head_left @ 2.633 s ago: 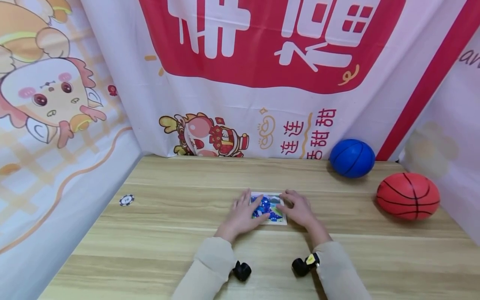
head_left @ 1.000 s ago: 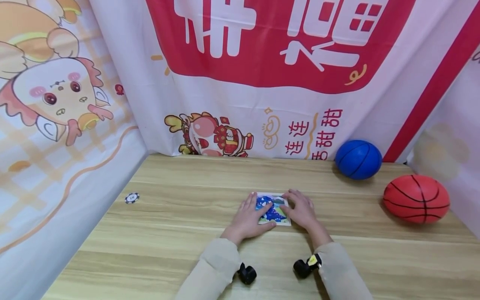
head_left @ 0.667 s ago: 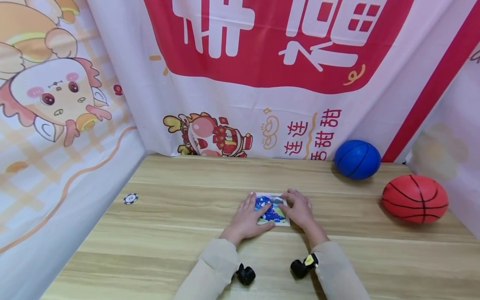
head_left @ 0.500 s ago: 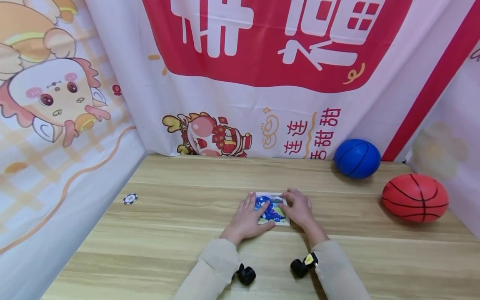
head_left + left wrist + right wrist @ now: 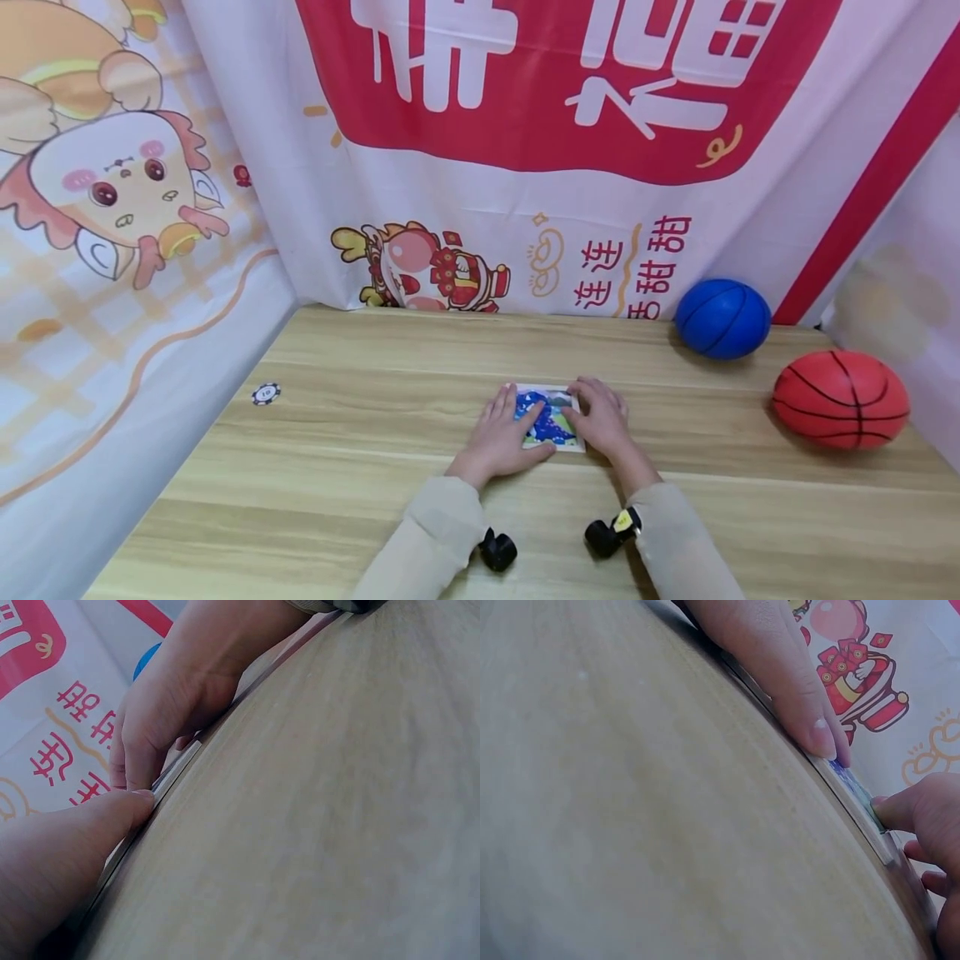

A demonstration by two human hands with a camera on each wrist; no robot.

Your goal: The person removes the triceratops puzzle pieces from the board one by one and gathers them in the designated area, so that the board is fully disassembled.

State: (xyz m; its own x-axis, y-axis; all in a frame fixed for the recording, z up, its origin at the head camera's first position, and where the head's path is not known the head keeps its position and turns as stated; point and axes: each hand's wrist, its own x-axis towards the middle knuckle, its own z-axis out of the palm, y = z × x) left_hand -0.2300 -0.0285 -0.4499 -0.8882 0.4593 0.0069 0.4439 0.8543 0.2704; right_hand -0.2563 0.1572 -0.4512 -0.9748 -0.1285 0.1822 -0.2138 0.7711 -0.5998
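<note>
A small flat picture board (image 5: 551,429) with a white border and a blue and green picture lies on the wooden table between both hands. Along its left side rests my left hand (image 5: 495,437), fingers extended; the index finger reaches over the picture and the thumb lies at the near edge. My right hand (image 5: 602,421) is at the right side, its thumb on the picture and its index finger curved to the far right corner. In the right wrist view the right thumb (image 5: 900,810) sits on top of the board, with other fingers curled beside the edge.
A white chip (image 5: 266,393) with a dark dashed rim lies at the table's left. At the back right are a blue ball (image 5: 722,319) and a red ball (image 5: 840,400) with black lines. Printed cloth (image 5: 450,192) hangs behind the table.
The head view has shifted slightly, so the table and its things appear a little further right than 2.6 seconds ago. Both hands stay at the picture board with hardly any movement.
</note>
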